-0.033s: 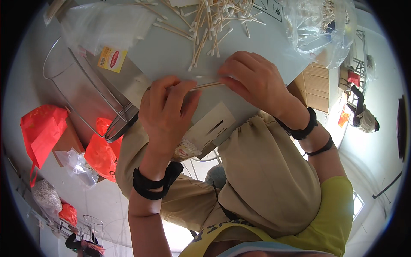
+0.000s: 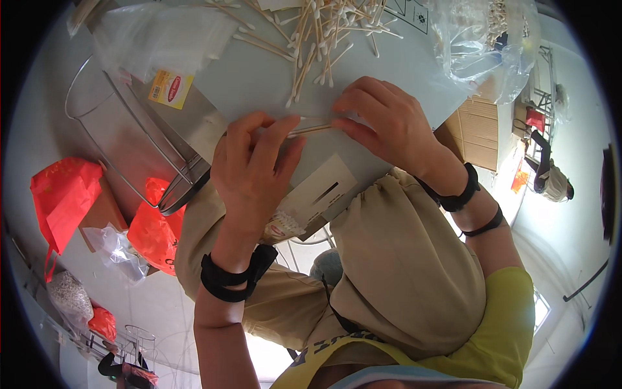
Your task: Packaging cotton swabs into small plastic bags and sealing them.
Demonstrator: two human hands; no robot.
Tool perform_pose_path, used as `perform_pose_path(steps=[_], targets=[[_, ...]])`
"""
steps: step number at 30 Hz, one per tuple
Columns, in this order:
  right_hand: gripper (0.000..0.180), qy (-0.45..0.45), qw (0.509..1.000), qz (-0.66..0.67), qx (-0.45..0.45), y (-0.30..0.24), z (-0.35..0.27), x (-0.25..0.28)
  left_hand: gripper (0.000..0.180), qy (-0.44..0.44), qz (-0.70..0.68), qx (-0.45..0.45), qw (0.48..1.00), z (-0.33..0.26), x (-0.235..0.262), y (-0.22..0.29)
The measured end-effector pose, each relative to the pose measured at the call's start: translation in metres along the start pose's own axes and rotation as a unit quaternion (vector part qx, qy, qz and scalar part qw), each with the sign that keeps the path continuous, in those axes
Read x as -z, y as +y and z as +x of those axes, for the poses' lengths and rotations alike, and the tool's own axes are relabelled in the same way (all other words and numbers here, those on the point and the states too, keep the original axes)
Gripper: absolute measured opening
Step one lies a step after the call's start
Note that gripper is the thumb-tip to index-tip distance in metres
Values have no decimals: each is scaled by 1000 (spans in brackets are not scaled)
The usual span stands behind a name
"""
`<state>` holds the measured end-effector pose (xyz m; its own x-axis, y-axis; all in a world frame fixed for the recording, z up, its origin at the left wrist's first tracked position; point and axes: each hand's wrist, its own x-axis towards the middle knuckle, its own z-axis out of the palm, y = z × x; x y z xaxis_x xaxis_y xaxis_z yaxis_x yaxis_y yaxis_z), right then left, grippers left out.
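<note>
A few cotton swabs [image 2: 313, 129] with thin wooden sticks lie sideways between my hands, just above the grey tabletop [image 2: 259, 84]. My left hand [image 2: 254, 170] is closed on their left ends, the index finger and thumb curled round. My right hand [image 2: 387, 123] pinches the right ends, and its fingers hide those tips. Beyond them spreads a loose pile of cotton swabs [image 2: 324, 32] with white heads. Nearer my lap, below the swabs, is a pale printed card [image 2: 322, 185] with a dark slot.
Clear plastic bags [image 2: 165, 39] and a yellow card with a red oval [image 2: 171, 89] lie at the left. On the right are a clear bag [image 2: 483, 55] containing swabs and a cardboard box [image 2: 471, 129]. A wire frame [image 2: 123, 129] and red bags [image 2: 68, 198] stand lower left.
My left index fingertip has shifted slightly up and right, to the white swab tip that showed just above it. My right hand has barely moved.
</note>
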<state>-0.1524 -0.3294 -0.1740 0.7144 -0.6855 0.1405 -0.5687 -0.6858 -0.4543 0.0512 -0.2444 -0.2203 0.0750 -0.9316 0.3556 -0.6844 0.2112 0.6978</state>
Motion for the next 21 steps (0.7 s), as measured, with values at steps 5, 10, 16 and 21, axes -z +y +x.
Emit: perform_pose_path(steps=[5,10,16,21], targets=[[17,62,997,22,-30,22,5,-4,31,-37,54,-28,997,1,-1,-1],[23,18,993,-46,110,35,22,0,29,-42,44,-30,998,0,-1,-2],[28,107,979,171,10,21,-1,0,27,-32,41,-31,998,0,-1,-4],[26,47,909,388,-144,24,-19,-11,27,-27,23,-33,999,-1,-3,-4]])
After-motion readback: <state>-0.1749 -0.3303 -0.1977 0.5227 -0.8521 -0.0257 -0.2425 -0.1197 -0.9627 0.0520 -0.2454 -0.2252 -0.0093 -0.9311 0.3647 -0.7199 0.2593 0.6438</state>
